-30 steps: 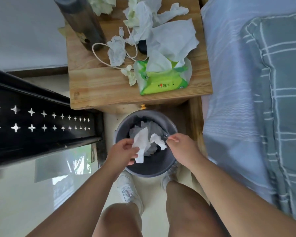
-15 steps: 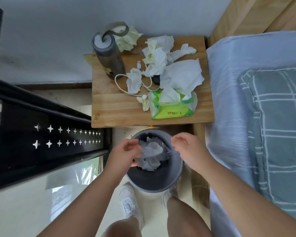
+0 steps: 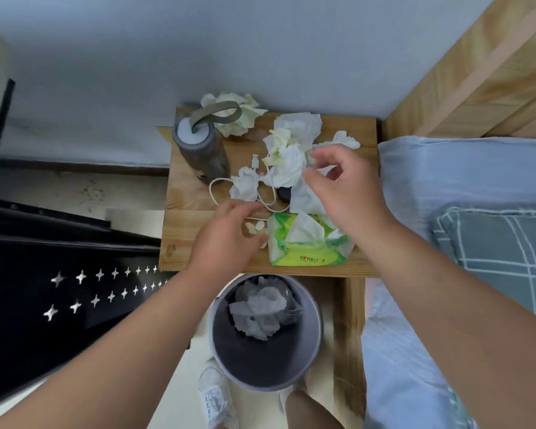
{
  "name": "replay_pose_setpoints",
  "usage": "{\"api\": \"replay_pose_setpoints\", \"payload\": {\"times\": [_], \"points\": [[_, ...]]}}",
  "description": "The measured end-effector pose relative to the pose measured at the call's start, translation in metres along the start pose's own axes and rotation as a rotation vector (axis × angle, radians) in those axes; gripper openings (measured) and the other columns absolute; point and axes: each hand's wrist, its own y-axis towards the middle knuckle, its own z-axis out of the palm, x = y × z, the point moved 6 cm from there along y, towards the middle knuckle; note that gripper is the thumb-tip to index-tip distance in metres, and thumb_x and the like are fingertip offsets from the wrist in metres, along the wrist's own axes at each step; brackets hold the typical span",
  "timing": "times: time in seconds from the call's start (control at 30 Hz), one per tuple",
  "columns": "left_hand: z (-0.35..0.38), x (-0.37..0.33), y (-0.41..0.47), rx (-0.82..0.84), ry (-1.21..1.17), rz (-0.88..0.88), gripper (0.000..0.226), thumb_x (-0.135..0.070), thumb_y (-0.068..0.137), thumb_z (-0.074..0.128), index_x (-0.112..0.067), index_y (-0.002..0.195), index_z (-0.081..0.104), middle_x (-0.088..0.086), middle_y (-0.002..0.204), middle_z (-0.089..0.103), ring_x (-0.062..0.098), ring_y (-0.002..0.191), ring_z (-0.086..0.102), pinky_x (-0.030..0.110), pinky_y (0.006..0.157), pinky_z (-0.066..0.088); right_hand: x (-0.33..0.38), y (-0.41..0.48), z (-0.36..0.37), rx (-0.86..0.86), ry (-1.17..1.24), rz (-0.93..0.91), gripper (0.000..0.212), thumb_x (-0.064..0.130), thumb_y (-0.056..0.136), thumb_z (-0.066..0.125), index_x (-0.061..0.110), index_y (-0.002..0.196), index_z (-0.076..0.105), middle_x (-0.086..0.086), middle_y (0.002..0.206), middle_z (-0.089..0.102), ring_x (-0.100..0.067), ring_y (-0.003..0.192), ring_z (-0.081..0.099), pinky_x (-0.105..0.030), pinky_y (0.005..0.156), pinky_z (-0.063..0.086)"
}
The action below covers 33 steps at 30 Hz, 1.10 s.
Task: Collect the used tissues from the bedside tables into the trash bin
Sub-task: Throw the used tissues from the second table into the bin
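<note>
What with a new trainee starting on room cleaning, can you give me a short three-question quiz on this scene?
1. True or false: the bin already holds tissues.
2. Which lies nearest the table's front edge? A) bottle B) green pack C) cable
3. Fill in: the ___ hand is nearer the bed.
Key: 1 true; 2 B; 3 right hand.
</note>
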Motion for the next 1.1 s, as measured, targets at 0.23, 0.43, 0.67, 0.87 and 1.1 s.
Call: {"api": "replay_pose_setpoints", "payload": {"times": [0.23,0.43,0.67,0.87,1.1], "points": [[0.008,0.007,0.013,0.072,0.067,0.004,0.024,-0.02,0.09,0.081,-0.025,0.112,0.077,-0.014,0.099,0.06,-0.005,0.08,0.057,0.028,0.078,0.051,-0.012,0.037,0.037,0.049,-0.123,-0.031,0.049,0.036,0.083,0.082,0.021,0.124,0.059,0.005,0.111,0.066,-0.014,0.093,0.062,-0.026,0.073,0.048],[-0.008,0.0,0.011,-0.076,-0.09,-0.031,0.023,-0.022,0.091,0.082,-0.04,0.1,0.07,-0.023,0.101,0.062,-0.006,0.095,0.06,0.008,0.076,0.05,-0.022,0.04,0.034,0.01,-0.111,-0.036,0.012,0.018,0.09,0.068,0.016,0.1,0.063,0.006,0.077,0.063,-0.013,0.063,0.055,-0.023,0.052,0.038],[-0.021,-0.028,0.005,-0.177,-0.208,-0.044,0.02,-0.023,0.093,0.081,-0.038,0.1,0.071,-0.02,0.102,0.066,-0.013,0.087,0.06,0.001,0.071,0.045,-0.02,0.02,0.004,-0.011,-0.016,0.037,0.013,0.02,0.086,0.069,0.02,0.091,0.057,0.001,0.073,0.064,-0.004,0.058,0.054,-0.016,0.05,0.04],[-0.033,-0.044,-0.015,-0.231,-0.338,-0.058,0.026,-0.023,0.092,0.082,-0.046,0.094,0.07,-0.013,0.106,0.071,-0.002,0.088,0.065,0.013,0.076,0.052,0.0,-0.013,-0.023,-0.033,0.125,0.05,0.013,0.017,0.087,0.069,0.009,0.093,0.062,-0.018,0.084,0.068,-0.032,0.062,0.06,-0.052,0.06,0.055],[-0.045,-0.04,-0.061,-0.287,-0.568,-0.141,0.015,-0.029,0.089,0.086,-0.036,0.099,0.077,-0.001,0.1,0.079,0.024,0.094,0.075,0.033,0.084,0.062,0.034,-0.07,-0.037,-0.079,0.255,-0.011,0.012,0.02,0.086,0.072,0.023,0.083,0.06,-0.002,0.07,0.064,-0.023,0.059,0.059,-0.042,0.059,0.054]]}}
